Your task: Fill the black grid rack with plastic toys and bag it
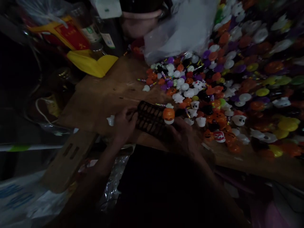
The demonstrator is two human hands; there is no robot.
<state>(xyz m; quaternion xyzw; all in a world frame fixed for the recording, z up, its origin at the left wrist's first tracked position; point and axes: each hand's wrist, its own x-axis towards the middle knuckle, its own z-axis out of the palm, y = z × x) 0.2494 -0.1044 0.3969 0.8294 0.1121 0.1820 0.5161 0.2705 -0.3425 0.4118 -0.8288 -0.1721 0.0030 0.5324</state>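
A dark slotted rack [150, 119] sits near the table's front edge between my hands; dim light hides its details. My left hand [125, 123] is closed on its left end, fingers at the far corner. My right hand [184, 134] grips the right end, with its fingertips partly hidden in shadow. An orange pumpkin-like figure [168, 114] with a white base stands upright at the rack's right end, close to my right fingers. A small white piece [110, 120] lies left of my left hand. A thin stick [129, 99] lies behind the rack.
A big pile of small orange, white, purple and black Halloween figures [218, 117] covers the table's right side. Farther back are a plastic bag [182, 27], a yellow pouch-like thing [92, 63] and dark bottles [108, 39]. A slotted wooden board [68, 158] stands below the table [83, 107].
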